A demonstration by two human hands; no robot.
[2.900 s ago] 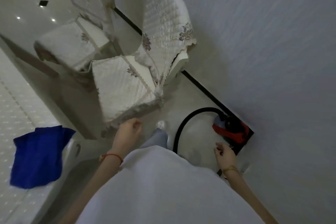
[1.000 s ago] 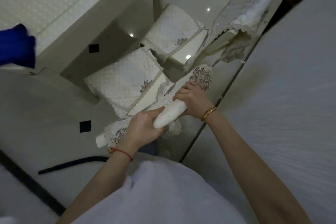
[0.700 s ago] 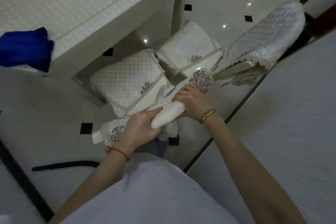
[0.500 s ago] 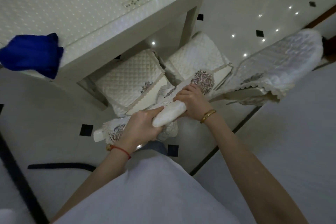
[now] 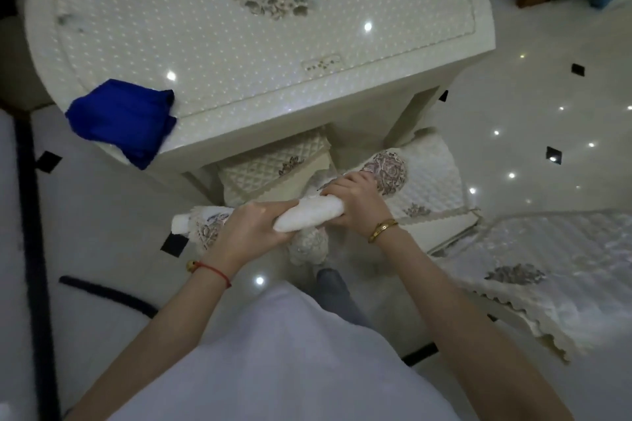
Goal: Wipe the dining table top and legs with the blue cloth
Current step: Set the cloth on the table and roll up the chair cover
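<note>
Tabletop: cream, dotted. Chair: quilted cover, tucked at the table's near edge; left hand and right hand each grip its top rail, likely to shift it for leg access. Blue cloth: bunched on the tabletop's near-left corner, untouched.

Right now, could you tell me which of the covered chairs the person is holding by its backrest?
The nearest chair, at the table's near edge: left hand and right hand grip its top rail. The others stand untouched.
</note>
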